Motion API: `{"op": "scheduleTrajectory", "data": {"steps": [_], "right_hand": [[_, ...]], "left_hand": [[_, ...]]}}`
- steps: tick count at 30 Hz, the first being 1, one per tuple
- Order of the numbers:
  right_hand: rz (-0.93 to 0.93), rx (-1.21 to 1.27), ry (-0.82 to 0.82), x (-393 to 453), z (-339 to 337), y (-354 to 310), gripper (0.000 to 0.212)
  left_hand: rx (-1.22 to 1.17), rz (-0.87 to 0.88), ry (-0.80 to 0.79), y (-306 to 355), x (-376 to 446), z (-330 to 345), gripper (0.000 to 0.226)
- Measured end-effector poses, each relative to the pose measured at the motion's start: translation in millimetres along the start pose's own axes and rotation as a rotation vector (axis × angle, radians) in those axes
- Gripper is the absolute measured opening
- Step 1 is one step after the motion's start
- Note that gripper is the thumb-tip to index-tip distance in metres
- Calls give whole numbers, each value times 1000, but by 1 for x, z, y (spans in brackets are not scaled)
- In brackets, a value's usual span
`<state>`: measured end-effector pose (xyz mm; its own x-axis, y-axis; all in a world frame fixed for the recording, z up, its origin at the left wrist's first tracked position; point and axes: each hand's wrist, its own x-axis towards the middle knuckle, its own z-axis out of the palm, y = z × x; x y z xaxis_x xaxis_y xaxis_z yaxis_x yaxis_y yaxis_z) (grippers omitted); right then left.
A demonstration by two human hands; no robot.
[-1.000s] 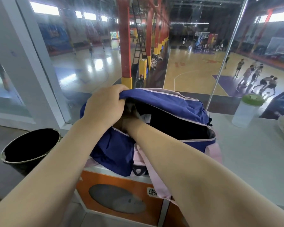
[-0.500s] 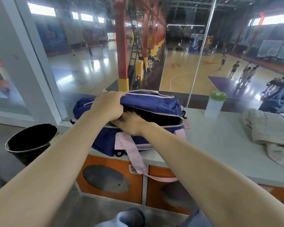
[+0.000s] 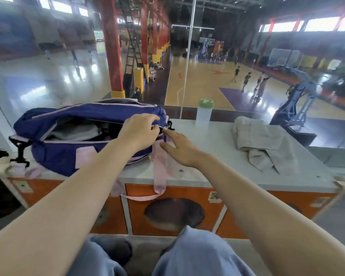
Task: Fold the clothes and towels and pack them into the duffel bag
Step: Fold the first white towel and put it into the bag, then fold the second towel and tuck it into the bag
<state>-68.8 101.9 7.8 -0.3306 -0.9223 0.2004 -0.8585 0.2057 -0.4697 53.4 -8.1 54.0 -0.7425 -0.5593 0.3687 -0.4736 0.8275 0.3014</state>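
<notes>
- Duffel bag [image 3: 84, 148], blue with pink trim, lies on the left part of the tabletop [image 3: 217, 154], its top zip open along most of its length and pale folded cloth [image 3: 76, 131] visible inside.
- Left hand [image 3: 139, 130] rests on the bag's right end, fingers curled over the top edge by the zip.
- Right hand [image 3: 179, 146] lies just beside it, fingers straight, the forefinger touching the black clip at the bag's end; it holds nothing.
- Pink strap [image 3: 159, 172] hangs over the tabletop's front edge.
- Beige garment [image 3: 265, 144] lies crumpled toward the right edge, well apart from the bag.
- Green-lidded bottle [image 3: 204, 113] stands at the back edge.
</notes>
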Motion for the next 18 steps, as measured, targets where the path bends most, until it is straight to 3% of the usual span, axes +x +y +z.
{"op": "scheduleTrajectory", "data": {"steps": [5, 11, 14, 18], "right_hand": [[297, -95, 45, -48, -44, 86, 57], [602, -373, 300, -82, -90, 174, 60], [763, -506, 221, -90, -97, 207, 70], [814, -443, 83, -94, -84, 229, 74]], "left_hand": [[-99, 47, -98, 52, 5, 48, 38], [-176, 81, -215, 84, 7, 92, 38], [-207, 77, -254, 86, 10, 104, 39], [-211, 41, -299, 84, 14, 116, 38]]}}
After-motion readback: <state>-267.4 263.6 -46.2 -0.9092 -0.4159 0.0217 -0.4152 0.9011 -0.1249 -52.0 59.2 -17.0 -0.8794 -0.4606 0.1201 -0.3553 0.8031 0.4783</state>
